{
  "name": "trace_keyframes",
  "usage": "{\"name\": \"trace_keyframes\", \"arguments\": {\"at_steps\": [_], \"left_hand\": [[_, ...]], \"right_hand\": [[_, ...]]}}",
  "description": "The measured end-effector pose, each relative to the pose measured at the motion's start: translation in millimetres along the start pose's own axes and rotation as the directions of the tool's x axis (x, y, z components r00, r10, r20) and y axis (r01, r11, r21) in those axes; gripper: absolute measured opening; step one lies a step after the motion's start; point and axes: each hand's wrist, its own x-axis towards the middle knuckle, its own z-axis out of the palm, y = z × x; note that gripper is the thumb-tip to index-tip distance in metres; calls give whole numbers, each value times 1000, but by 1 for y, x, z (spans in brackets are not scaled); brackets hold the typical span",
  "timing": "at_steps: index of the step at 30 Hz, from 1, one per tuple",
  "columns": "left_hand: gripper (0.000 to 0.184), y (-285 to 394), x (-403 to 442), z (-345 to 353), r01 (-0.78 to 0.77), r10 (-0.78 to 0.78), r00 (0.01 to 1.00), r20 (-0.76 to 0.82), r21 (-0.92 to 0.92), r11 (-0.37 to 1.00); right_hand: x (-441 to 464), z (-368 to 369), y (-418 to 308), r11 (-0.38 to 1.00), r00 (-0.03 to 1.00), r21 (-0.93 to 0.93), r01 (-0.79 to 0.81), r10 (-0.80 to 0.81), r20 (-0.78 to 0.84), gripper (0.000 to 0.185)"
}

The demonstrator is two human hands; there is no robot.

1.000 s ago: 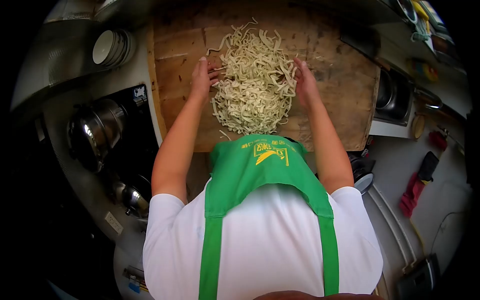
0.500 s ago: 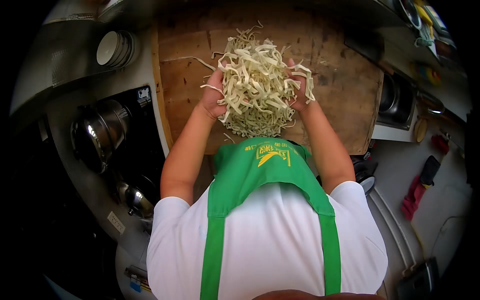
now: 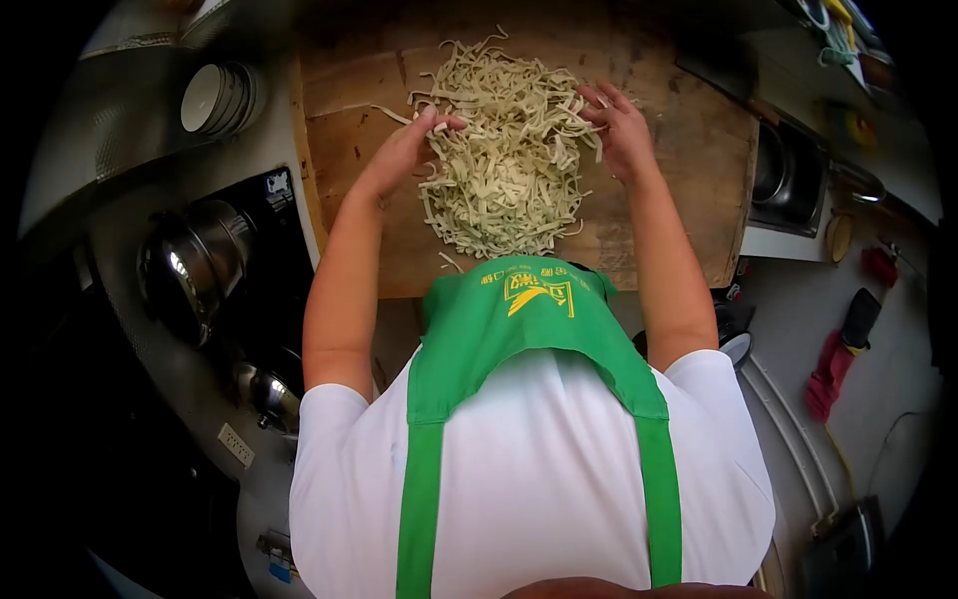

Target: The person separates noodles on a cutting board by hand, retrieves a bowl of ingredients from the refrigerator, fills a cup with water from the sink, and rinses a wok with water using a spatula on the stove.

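Heaped noodles [image 3: 504, 165], between left hand [image 3: 403, 155] and right hand [image 3: 626, 138]

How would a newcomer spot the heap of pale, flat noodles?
Find the big brown wooden board beyond the green cloth apron with yellow print. The heap of pale, flat noodles lies between the left hand and right hand. Its wide tangle sets it apart from the single loose pale strip near the apron.

The head camera is looking forward and down over the green apron [image 3: 514, 334]. It is facing a nearby wooden board [image 3: 684, 205].
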Motion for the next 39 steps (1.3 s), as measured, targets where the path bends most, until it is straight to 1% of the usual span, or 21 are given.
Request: {"name": "trace_keyframes", "arguments": {"at_steps": [2, 3, 5, 6, 8, 9, 12, 16, 17, 19, 20, 21, 22, 23, 24, 26, 27, 30, 32, 36, 39], "left_hand": [[58, -3, 8, -32, 235, -69, 965, -254, 712, 661], [58, -7, 8, -44, 238, -81, 966, -247, 714, 659], [59, -14, 17, -64, 151, 260, 904, -341, 821, 551], [59, -17, 28, -76, 140, 262, 907, -329, 824, 549], [57, -23, 50, -93, 30, 330, 787, -521, 566, 824], [56, -28, 63, -96, -23, 365, 751, -550, 530, 847], [57, -35, 96, -55, -65, 390, 734, -557, 513, 856], [60, -67, 143, -11, -146, 424, 765, -485, 510, 848], [60, -64, 146, -3, -149, 433, 762, -481, 521, 840], [57, -55, 137, 11, -119, 114, 842, -526, 26, 993], [57, -43, 122, 16, -121, 119, 840, -529, 31, 992], [54, -26, 99, 22, -124, 56, 935, -351, -176, 977], [51, -11, 78, 25, -83, 28, 988, -149, -375, 924], [49, -5, 64, 25, -108, 89, 994, -69, -362, 926], [49, -3, 58, 20, -111, 88, 993, -78, -368, 923], [52, -5, 39, 10, 74, -105, 990, -90, -294, 953], [55, -13, 37, -5, 102, -64, 991, 121, -343, 934], [58, -22, 28, 0, 59, -58, 998, 14, -303, 951], [63, -16, 29, 5, 66, -35, 995, 91, -358, 931], [71, -26, 20, 20, -21, 45, 997, 54, -382, 924], [65, -33, 16, 30, 130, -9, 965, 260, -451, 883]], "right_hand": [[20, -44, 11, 963, 955, -209, 172, -215, -206, 45], [27, -72, 20, 964, 952, -208, 167, -213, -220, 45], [40, -125, 28, 551, 637, -717, 427, -746, -195, 38], [40, -133, 26, 546, 628, -721, 427, -753, -198, 38], [30, -145, 29, 438, 530, -880, 183, -798, -287, 45], [33, -145, 38, 201, 443, -977, 68, -884, -151, 55], [52, -87, 66, -180, 412, -984, -6, -897, 161, 57], [65, 40, 92, 65, 640, -873, 483, -707, 302, 46], [70, 62, 100, 224, 704, -858, 462, -681, 201, 47], [70, 90, 94, 608, 884, -729, 315, -467, -8, 46], [67, 91, 83, 610, 884, -725, 320, -468, -4, 46], [61, 84, 70, 950, 982, -249, 191, -182, 59, 45], [52, 77, 53, 958, 963, 262, -119, 47, 266, 43], [27, 78, 23, 906, 933, 339, -253, 136, 333, 43], [39, 56, 42, 982, 950, 132, -137, 93, 299, 49], [17, 41, 25, 883, 860, 225, -413, 296, 416, 51], [15, 41, 29, 884, 857, 219, -413, 296, 421, 51], [-11, 40, 39, 958, 926, 44, -282, 260, 274, 58], [-21, 51, 18, 876, 879, 362, -319, 131, 458, 60], [-42, 44, 8, 973, 854, 104, -205, 126, 504, 73], [-42, 44, 13, 979, 898, 114, -168, 104, 428, 73]]}}
